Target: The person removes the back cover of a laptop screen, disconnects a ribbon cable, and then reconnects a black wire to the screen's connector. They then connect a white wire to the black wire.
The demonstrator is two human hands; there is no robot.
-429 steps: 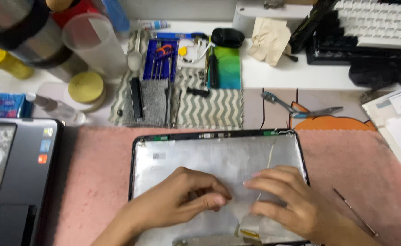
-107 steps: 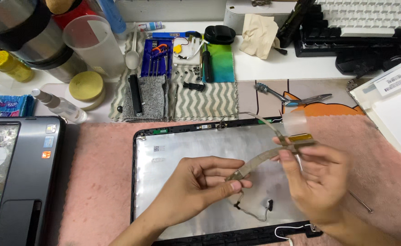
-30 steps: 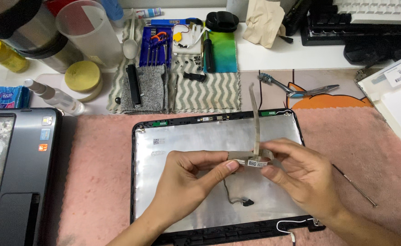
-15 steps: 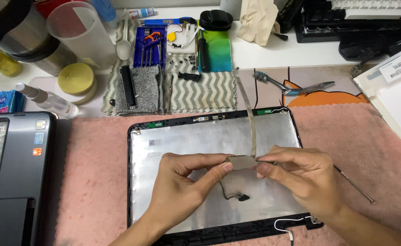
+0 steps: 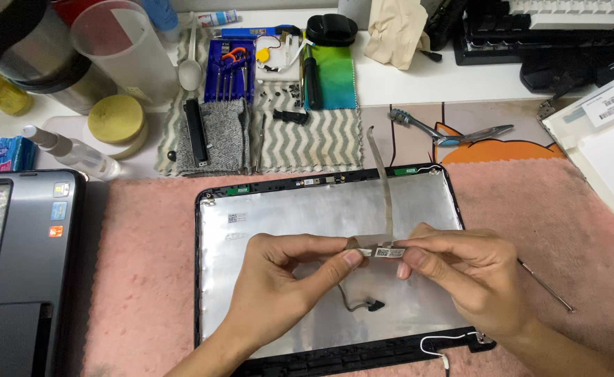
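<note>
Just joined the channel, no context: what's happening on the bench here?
A person is holding a flat ribbon cable between both hands, left hand and right hand, pinching it at the fingertips above an opened laptop lid shell lying on a pink mat. One end of the cable stands upward; a thin wire hangs from it. Pliers and a screwdriver set lie behind.

You sit at what looks like a home electronics repair bench. A screwdriver set (image 5: 228,70), loose screws (image 5: 282,94) and pliers (image 5: 450,131) lie behind an opened laptop lid (image 5: 307,209) on a pink mat (image 5: 146,265). A keyboard (image 5: 565,21) sits at the rear, possibly beside other computer gear.
</note>
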